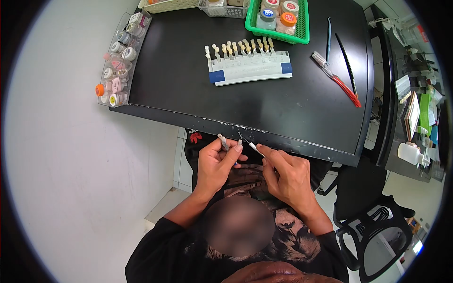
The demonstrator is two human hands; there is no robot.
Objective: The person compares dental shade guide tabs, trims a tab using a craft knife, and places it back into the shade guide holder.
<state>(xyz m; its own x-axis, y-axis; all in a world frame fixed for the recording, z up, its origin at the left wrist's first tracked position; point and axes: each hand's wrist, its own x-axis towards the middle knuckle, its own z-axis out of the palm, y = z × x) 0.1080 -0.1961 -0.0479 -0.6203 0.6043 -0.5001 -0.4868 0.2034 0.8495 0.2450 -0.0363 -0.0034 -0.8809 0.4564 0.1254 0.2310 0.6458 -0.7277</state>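
Observation:
Close to the table's front edge, my left hand (216, 166) has its fingers closed around a shade tab (223, 141), whose grey stem carries a pale tooth-shaped tip. A second small pale tooth-like piece (239, 143) sticks up at the thumb tip; what it is fixed to is hidden. My right hand (287, 170) pinches a slim white-handled dental instrument (255, 148). Its thin tip points up and left, beside the pale piece; whether they touch I cannot tell. On the black table (174, 61) lies a tooth shade guide (252, 70) with a row of tabs.
At the table's left edge stands a clear organizer (134, 61) of small jars. A green basket (304, 28) holds several capped jars. To the right lie a toothbrush (336, 79), a blue instrument (329, 40) and a thin black brush (347, 59). An office chair (377, 219) stands lower right.

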